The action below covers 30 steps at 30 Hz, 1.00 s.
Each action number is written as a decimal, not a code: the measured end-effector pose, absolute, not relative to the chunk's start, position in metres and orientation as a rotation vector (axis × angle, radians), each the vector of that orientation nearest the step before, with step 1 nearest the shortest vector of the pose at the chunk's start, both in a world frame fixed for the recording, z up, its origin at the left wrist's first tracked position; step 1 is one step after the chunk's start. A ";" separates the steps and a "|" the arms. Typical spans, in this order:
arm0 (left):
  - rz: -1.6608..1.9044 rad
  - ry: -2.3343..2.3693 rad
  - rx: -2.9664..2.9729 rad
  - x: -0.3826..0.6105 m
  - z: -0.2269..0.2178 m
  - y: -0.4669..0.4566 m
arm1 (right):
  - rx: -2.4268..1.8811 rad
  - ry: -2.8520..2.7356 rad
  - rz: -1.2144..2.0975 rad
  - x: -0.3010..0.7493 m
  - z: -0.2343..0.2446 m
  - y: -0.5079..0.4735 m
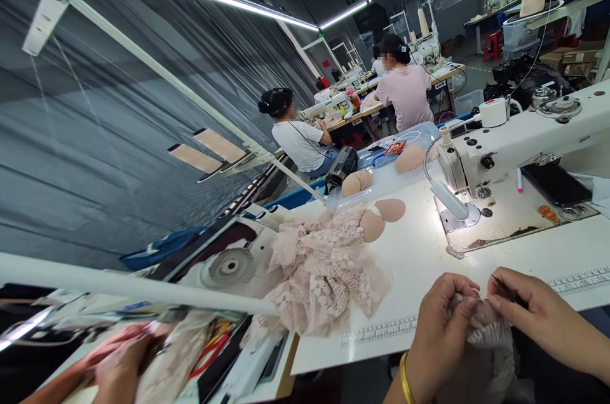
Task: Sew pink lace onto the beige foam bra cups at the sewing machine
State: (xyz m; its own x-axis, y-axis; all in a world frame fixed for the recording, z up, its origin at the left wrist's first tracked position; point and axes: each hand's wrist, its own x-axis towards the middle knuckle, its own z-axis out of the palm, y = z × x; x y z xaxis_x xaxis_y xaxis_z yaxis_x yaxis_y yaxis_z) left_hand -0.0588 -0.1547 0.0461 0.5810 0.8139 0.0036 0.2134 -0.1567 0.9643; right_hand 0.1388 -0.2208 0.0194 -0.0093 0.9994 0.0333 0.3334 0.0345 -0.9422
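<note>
My left hand (441, 328), with a gold bangle at the wrist, pinches a small piece of pale pink lace fabric (486, 328) at the near edge of the white sewing table (429, 251). My right hand (538, 315) grips the same lace from the right and holds a small dark tool between its fingers. A heap of the same pink lace (324, 270) lies to the left on the table, with beige bra cups (381, 216) on top of it. The white sewing machine (524, 137) stands just behind my hands.
A clear plastic tray (391, 162) with more cups sits behind the lace heap. A phone (555, 183) lies under the machine arm. Another person's hands (119, 359) work at bottom left. Two seated people (305, 137) sew at tables further back. A grey curtain fills the left.
</note>
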 end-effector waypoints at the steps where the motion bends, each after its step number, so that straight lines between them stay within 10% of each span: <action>1: 0.639 0.882 1.685 -0.059 0.046 -0.155 | -1.439 -1.482 0.987 0.139 0.018 -0.222; 13: 0.630 0.990 1.702 -0.060 0.043 -0.158 | -1.380 -1.864 0.063 0.136 -0.006 -0.231; 30: 0.644 0.946 1.699 -0.055 0.050 -0.159 | -1.372 -1.837 0.056 0.133 0.000 -0.225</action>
